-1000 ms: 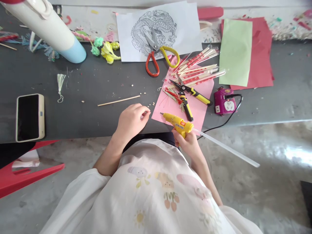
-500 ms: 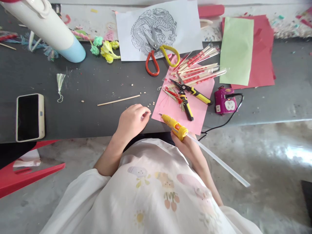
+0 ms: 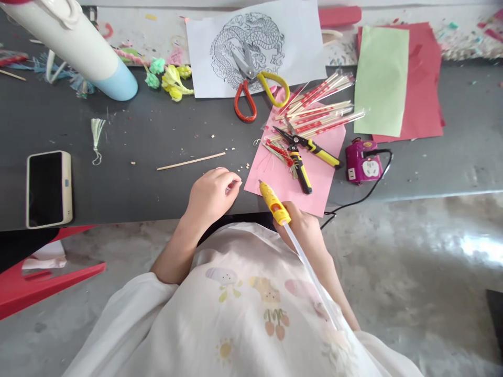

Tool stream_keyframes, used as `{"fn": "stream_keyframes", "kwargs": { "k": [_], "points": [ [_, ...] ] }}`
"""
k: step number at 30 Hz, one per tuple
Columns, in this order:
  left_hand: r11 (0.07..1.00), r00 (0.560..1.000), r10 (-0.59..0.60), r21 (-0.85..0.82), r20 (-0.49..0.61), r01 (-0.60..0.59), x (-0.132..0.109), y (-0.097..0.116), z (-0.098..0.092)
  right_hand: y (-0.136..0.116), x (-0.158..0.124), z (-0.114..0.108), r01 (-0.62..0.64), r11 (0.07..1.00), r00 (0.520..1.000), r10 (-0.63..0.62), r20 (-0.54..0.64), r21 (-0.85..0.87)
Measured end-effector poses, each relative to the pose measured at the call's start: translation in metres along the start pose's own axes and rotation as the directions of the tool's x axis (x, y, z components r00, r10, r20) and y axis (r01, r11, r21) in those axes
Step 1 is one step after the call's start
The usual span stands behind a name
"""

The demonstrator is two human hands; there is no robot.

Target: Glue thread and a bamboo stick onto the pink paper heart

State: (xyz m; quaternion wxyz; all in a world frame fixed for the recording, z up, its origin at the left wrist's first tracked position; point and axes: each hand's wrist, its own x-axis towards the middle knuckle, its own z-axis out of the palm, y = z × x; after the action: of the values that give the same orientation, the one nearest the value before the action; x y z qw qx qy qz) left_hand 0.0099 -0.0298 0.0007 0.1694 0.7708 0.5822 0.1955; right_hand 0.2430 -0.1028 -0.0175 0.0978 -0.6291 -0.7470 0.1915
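Note:
My right hand [image 3: 301, 225] grips a yellow hot glue gun [image 3: 274, 203] by its handle, at the table's front edge. Its nozzle points away from me, over the corner of a pink sheet [image 3: 318, 196]. From its rear a long clear glue stick [image 3: 306, 262] runs back across my shirt. My left hand [image 3: 214, 193] rests closed on the dark table, fingers curled under; whatever they may hold is hidden. Just beyond it lie a thin wooden stick [image 3: 191, 161] and small crumbs. Yellow-and-black pliers [image 3: 301, 152] lie open on the pink sheet.
Packaged chopsticks [image 3: 314, 112] and scissors [image 3: 248, 76] lie behind the pliers, the scissors on a dragon print [image 3: 302, 52]. At right are green paper [image 3: 381, 81], red paper [image 3: 426, 84] and a purple power socket [image 3: 363, 162]. A phone [image 3: 47, 188], tassel [image 3: 97, 140] and bottle [image 3: 94, 57] stand or lie left.
My right hand has turned the glue gun, so its rear and the glue stick swing left toward my body. The nozzle stays nearly in place. My left hand has barely moved.

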Motion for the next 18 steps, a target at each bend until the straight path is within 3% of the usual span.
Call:
{"fn": "stream_keyframes", "kwargs": {
  "k": [6,12,18],
  "points": [
    [1.000,1.000,0.005,-0.007,0.008,-0.005,-0.001,0.000,0.000,-0.010,0.002,-0.013,0.021,0.999,0.996,-0.024,0.084,0.030],
    [1.000,1.000,0.009,-0.002,0.005,-0.009,-0.001,0.001,0.002,-0.009,0.005,-0.012,-0.008,1.000,0.999,0.008,0.040,0.001],
    [1.000,1.000,0.015,-0.009,0.009,-0.015,0.000,0.000,0.002,-0.006,0.002,-0.013,0.006,0.999,0.996,-0.010,0.090,0.045]
  ]
}}
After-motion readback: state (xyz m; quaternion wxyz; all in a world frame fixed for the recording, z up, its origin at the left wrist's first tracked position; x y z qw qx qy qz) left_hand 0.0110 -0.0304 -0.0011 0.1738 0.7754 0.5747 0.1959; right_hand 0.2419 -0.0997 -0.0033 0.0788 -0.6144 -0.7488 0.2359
